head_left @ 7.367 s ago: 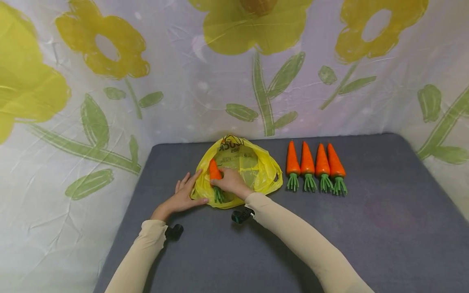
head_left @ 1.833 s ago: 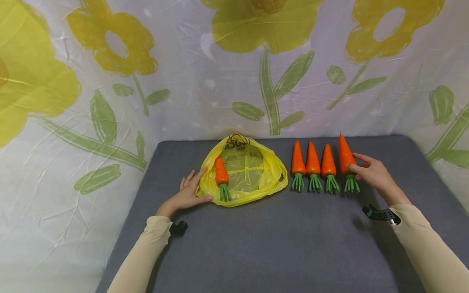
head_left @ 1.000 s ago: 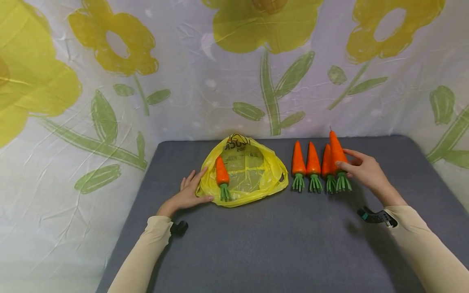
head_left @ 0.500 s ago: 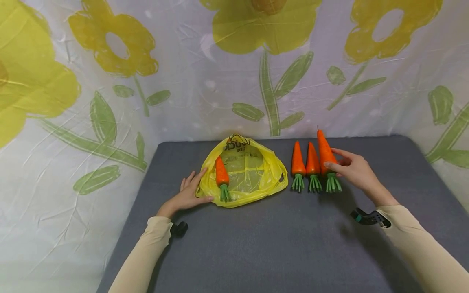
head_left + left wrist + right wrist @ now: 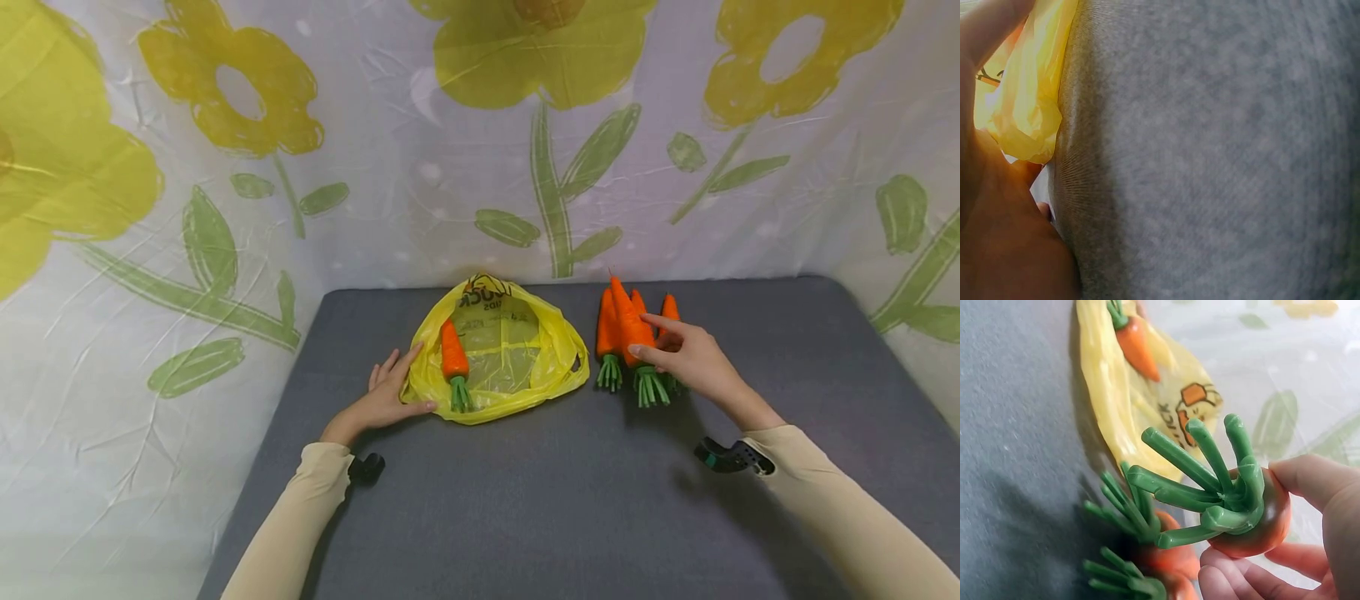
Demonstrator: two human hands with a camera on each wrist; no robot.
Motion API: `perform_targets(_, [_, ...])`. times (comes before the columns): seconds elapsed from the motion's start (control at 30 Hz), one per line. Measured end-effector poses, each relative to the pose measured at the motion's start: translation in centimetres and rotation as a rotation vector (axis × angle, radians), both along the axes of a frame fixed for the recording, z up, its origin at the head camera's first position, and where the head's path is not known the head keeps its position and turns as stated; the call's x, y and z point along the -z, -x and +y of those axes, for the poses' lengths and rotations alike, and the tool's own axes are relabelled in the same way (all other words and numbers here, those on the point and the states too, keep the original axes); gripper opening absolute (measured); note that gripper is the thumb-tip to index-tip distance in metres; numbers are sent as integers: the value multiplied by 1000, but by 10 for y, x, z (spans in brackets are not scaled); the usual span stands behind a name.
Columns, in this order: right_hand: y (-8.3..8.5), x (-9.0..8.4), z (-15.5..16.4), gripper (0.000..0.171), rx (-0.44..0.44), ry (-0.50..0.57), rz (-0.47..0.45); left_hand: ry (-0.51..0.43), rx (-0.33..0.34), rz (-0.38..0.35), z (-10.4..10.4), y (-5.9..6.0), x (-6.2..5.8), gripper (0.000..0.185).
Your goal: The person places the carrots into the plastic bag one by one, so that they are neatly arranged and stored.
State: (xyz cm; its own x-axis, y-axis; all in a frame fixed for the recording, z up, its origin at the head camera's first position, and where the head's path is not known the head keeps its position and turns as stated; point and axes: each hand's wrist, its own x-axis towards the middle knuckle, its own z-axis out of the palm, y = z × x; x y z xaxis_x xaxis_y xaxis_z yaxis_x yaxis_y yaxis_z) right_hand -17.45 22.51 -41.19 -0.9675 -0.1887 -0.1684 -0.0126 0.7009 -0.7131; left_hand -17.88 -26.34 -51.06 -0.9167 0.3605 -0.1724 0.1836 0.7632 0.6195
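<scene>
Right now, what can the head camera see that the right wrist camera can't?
Only the head view shows the left hand resting on the yellow bag's edge, the flowered cloth behind, and the whole grey table. Only the right wrist view shows, close up, the held carrot's green stalks and the fingers pinching its orange top. Both show the right hand holding a carrot, the yellow bag, the carrot in the bag, and carrots lying beside it.
</scene>
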Motion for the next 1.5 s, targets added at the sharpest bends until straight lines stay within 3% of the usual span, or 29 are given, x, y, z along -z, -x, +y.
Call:
perform_targets(0.8, [-7, 15, -59, 64, -210, 73, 112, -5, 1, 6, -2, 2, 1, 103])
perform_targets(1.2, [2, 16, -94, 64, -251, 102, 61, -45, -3, 7, -2, 2, 1, 97])
perform_targets(1.5, [15, 20, -122, 65, -258, 121, -6, -12, -6, -5, -2, 3, 4, 100])
